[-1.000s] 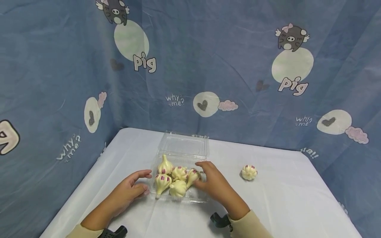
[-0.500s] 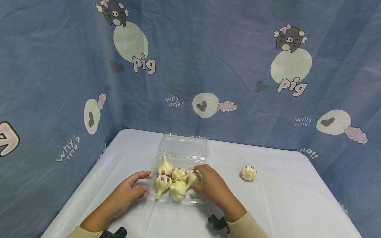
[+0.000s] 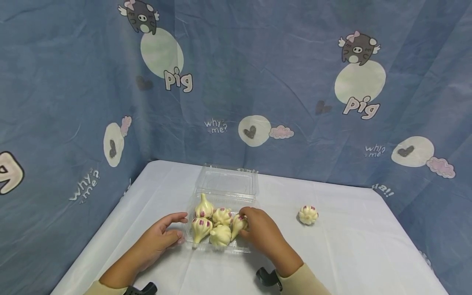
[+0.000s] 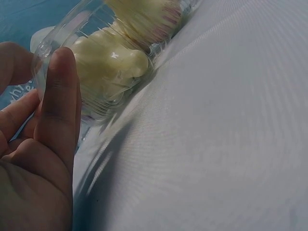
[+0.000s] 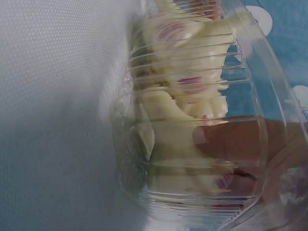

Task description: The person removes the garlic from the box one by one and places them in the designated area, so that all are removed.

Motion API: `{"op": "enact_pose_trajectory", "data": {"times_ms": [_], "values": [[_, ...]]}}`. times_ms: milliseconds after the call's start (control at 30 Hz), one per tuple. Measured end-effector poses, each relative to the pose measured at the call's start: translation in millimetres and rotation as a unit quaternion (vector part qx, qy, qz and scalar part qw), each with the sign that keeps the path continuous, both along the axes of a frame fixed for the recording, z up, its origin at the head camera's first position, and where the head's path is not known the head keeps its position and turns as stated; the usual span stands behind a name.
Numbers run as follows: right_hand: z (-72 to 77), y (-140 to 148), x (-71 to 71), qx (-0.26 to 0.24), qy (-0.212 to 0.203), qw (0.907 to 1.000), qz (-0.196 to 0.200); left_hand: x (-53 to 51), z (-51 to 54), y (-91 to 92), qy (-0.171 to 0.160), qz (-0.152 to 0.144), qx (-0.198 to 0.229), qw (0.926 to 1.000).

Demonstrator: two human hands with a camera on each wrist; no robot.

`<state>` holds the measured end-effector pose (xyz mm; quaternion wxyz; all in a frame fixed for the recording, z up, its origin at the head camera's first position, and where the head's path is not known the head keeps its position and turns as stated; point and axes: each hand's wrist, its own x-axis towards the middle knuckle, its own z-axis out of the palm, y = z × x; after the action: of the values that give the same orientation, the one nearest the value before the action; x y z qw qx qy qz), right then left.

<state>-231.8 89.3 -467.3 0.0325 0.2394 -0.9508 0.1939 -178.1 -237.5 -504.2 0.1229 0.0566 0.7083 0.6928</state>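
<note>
A clear plastic clamshell container (image 3: 241,246) lies with its lid (image 3: 226,182) folded back. Inside it sit several cream garlic bulbs with purple marks, among them one garlic bulb (image 3: 220,235) at the front middle. My right hand (image 3: 263,231) reaches into the container's right side and grips the rightmost garlic bulb (image 3: 238,224), thumb and fingers on either side of it. At the container's left edge, my left hand (image 3: 160,237) holds the rim; the left wrist view has the rim (image 4: 41,53) between thumb and finger.
One more garlic bulb (image 3: 308,214) lies on the white tablecloth (image 3: 354,241), to the right of the container. Blue patterned cloth (image 3: 228,82) hangs behind and at the sides. Black wrist mounts (image 3: 268,277) sit below both hands.
My right hand has moved slightly left and its fingers have closed around the rightmost garlic bulb. The left hand has stayed at the container's edge.
</note>
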Motion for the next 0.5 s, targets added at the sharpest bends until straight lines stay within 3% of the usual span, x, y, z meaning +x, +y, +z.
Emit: {"op": "enact_pose_trajectory", "data": {"times_ms": [500], "values": [[1.5, 3.8, -1.6, -0.016, -0.005, 0.9997, 0.019, 1.1, 0.9, 0.0, 0.006, -0.004, 0.0, 1.0]]}}
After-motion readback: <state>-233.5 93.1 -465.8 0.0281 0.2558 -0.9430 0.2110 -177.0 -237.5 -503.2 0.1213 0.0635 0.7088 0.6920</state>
